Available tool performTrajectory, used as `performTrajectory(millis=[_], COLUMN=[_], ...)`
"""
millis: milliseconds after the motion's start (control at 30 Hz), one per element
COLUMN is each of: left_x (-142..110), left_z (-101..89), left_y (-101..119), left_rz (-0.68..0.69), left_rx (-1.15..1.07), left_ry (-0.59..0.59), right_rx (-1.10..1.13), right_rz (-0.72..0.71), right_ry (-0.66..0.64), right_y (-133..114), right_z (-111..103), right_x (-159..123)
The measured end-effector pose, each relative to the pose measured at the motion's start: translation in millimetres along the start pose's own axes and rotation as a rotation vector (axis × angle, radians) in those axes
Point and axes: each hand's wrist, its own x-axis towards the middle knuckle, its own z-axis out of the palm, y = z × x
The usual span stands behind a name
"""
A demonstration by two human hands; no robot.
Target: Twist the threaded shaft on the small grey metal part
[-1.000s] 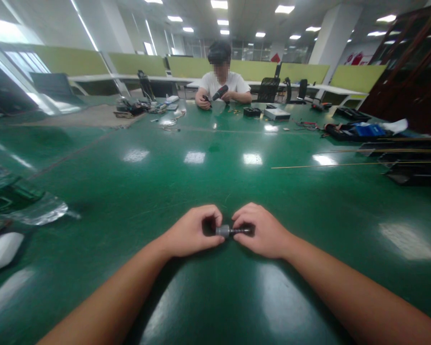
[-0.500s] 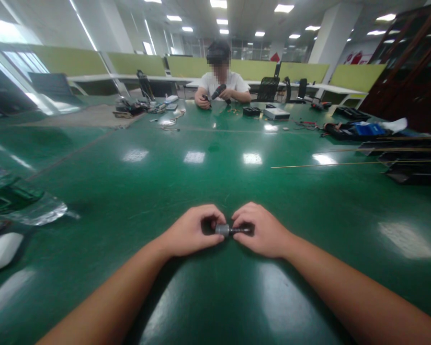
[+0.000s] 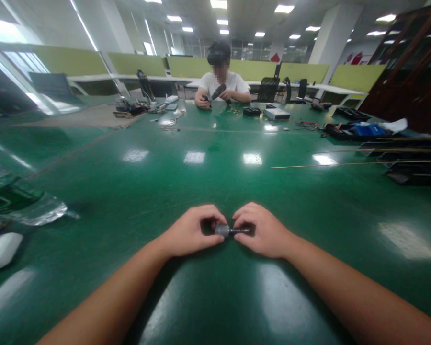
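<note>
A small grey metal cylinder (image 3: 222, 230) lies level just above or on the green table, and my left hand (image 3: 196, 230) pinches it between thumb and fingers. From the cylinder's right end runs a thin dark shaft (image 3: 239, 231), with a shiny tip towards my right palm. My right hand (image 3: 264, 230) curls round the shaft, thumb below and fingers above. The two hands face each other with a narrow gap between. I cannot tell whether the cylinder and shaft are one piece.
At left lie a clear water bottle (image 3: 25, 199) and a white object (image 3: 2, 251). Thin rods (image 3: 326, 164) extend from black trays (image 3: 413, 167) at right. Across the green table (image 3: 215, 177) a person (image 3: 222, 86) holds a drill (image 3: 218, 92), near black and white boxes (image 3: 276, 113).
</note>
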Motion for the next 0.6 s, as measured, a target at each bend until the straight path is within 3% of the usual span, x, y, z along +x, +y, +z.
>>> performTrajectory(millis=[600], left_x=[-0.5], left_z=[1.2], left_y=[-1.7], left_rz=[-0.035], left_rx=[-0.061], left_ry=[0.035], right_rx=[-0.004], right_rz=[-0.008], right_ry=[0.010], right_y=[0.8], right_z=[-2.0], right_x=[-1.2])
